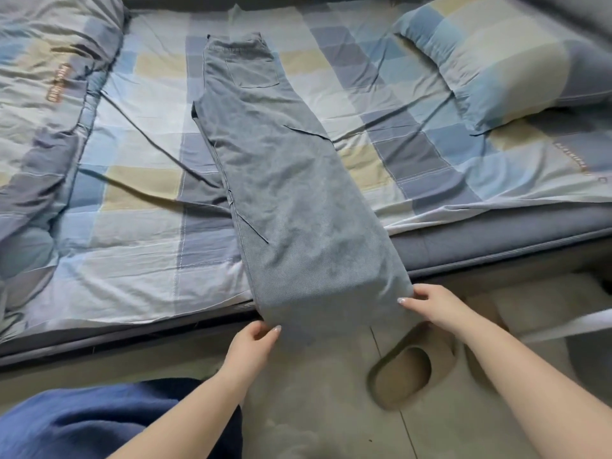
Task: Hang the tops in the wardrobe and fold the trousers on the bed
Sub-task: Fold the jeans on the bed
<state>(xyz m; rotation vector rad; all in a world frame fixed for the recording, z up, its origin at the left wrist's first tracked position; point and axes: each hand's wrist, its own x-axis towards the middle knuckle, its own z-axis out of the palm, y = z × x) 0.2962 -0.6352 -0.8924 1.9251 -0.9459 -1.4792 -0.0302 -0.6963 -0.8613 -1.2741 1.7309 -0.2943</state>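
Light blue jeans lie lengthwise on the checked bed, one leg folded over the other, waistband at the far side and back pocket facing up. The leg ends reach past the bed's near edge and are lifted off it. My left hand pinches the left corner of the hems. My right hand pinches the right corner. The cloth is stretched between both hands, above the floor.
A checked pillow lies at the right of the bed and a bunched quilt at the left. A beige slipper stands on the tiled floor under my right forearm. Dark blue cloth shows at the bottom left.
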